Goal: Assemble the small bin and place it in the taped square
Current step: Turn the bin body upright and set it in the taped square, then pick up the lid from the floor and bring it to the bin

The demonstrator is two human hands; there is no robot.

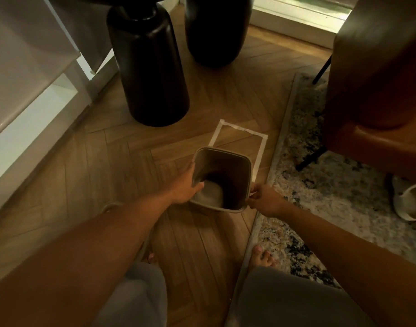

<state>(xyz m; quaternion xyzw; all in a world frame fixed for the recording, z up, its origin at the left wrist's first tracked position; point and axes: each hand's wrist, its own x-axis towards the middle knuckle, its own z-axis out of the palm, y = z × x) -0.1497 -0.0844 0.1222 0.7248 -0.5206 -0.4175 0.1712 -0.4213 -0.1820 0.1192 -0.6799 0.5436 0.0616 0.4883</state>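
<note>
The left hand point(184, 187) grips the small bin's point(235, 166) near-left rim, fingers hooked inside; the right hand point(264, 200) pinches its opposite rim; beyond both hands, the taped square point(261, 149) lies partly hidden behind the bin.

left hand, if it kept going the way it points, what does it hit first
The left hand already grips the bin by its near-left rim; pushing on, it would likely meet the bin's inner wall, though depth is unclear.

One bin point(222, 179), one taped square point(240, 140), two hands, two dark pedestals, one rug point(320, 185), one slipper point(407, 201)
</note>
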